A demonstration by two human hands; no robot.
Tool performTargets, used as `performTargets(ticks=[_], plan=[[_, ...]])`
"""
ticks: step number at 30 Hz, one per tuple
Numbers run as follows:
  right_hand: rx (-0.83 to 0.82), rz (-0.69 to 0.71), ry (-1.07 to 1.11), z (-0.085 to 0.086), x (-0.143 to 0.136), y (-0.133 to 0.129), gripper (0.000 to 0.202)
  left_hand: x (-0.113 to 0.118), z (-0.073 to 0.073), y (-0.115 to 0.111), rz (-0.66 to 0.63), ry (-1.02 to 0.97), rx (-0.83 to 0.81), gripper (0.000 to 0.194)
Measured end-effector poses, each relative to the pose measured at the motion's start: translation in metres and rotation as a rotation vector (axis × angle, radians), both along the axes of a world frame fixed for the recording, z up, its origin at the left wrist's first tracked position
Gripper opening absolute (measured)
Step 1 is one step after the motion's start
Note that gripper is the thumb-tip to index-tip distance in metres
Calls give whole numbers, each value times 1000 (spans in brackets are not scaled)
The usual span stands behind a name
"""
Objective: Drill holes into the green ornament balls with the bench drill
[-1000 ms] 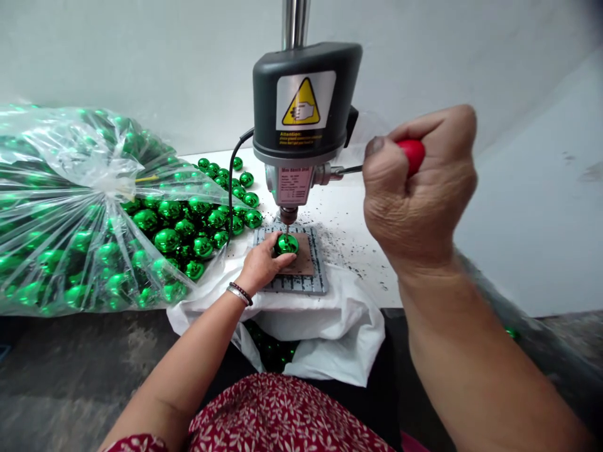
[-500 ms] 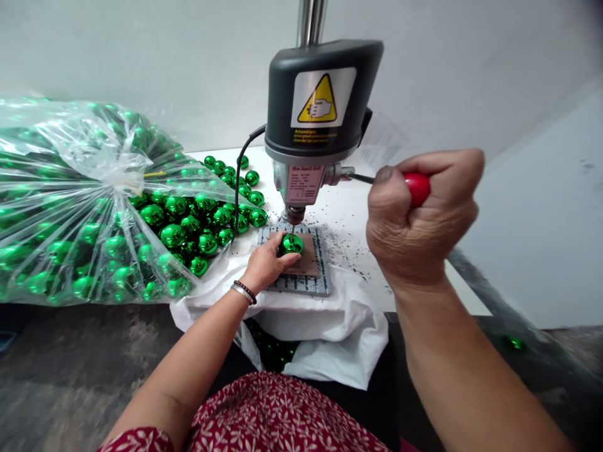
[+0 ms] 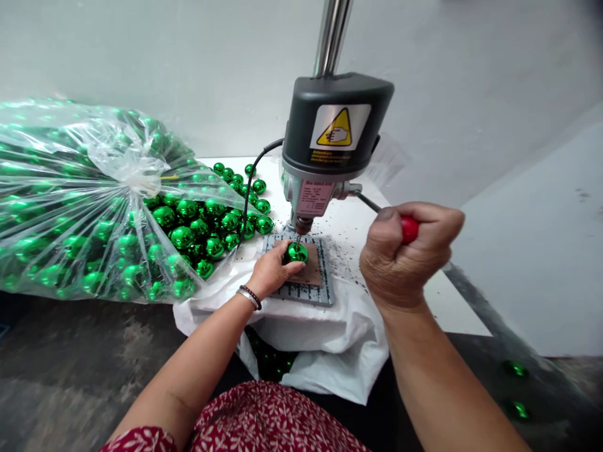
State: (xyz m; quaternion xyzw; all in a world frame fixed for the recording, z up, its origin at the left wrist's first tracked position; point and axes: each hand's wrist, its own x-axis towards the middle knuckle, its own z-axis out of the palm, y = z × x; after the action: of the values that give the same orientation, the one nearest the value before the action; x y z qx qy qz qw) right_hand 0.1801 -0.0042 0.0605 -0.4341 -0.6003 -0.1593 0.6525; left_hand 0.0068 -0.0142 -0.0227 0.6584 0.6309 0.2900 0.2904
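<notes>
My left hand [image 3: 269, 271] grips a shiny green ball [image 3: 298, 252] between thumb and fingers. The ball rests on a brown board [image 3: 311, 271] on the grey slotted base [image 3: 325, 290] of a bench drill [image 3: 339, 122]. Just over the ball's top is the drill bit [image 3: 299, 238]; whether its tip is inside the ball I cannot tell. My right hand [image 3: 407, 254] is closed around the red knob [image 3: 409, 230] of the drill's feed lever [image 3: 369, 202], to the right of the drill head.
On the left lies a clear plastic bag [image 3: 127, 169] full of green balls, with loose balls [image 3: 259, 186] beside it. Dark shavings are scattered over the white table [image 3: 452, 307]. A white sack [image 3: 330, 351] with green balls inside hangs at the front edge. A black cable [image 3: 252, 169] loops left of the drill.
My right hand has come down with the lever's red knob. The camera view has shifted and tilted a little. My left hand still holds the ball under the bit.
</notes>
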Motion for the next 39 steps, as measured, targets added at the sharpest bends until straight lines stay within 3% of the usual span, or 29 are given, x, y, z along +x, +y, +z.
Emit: performTargets(ticks=[8, 10, 12, 16, 18, 20, 24, 26, 29, 31, 34, 36, 39], plan=[[90, 32, -70, -16, -2, -6, 7, 1, 3, -1, 16, -22, -27, 61], [101, 35, -48, -6, -3, -4, 10, 1, 3, 0, 17, -35, -26, 61], [78, 38, -20, 15, -4, 2, 16, 2, 3, 0, 31, -53, -19, 59], [-174, 49, 31, 66, -4, 17, 24, -2, 3, -4, 4, -153, 23, 49], [-268, 26, 39, 80, -4, 22, 21, -9, 4, -11, -36, -211, 28, 48], [-302, 12, 41, 85, -4, 25, 19, -19, 8, -23, -121, -246, -6, 52], [-277, 10, 45, 80, -4, 25, 19, -45, 22, -46, -425, -145, -150, 59], [-270, 14, 57, 78, -5, 25, 17, -54, 29, -50, -464, -78, -218, 60], [-263, 28, 72, 78, -5, 25, 15, -60, 34, -35, -333, -27, -141, 52], [-265, 32, 73, 79, -5, 25, 15, -59, 34, -10, -184, 101, 22, 41], [-273, 34, 65, 79, -5, 25, 16, -53, 31, 33, 7, 355, 167, 47], [-269, 44, 67, 78, -4, 25, 17, -46, 30, 56, 25, 511, 119, 59], [-245, 62, 75, 77, -3, 25, 20, -37, 32, 74, 11, 712, -7, 66]])
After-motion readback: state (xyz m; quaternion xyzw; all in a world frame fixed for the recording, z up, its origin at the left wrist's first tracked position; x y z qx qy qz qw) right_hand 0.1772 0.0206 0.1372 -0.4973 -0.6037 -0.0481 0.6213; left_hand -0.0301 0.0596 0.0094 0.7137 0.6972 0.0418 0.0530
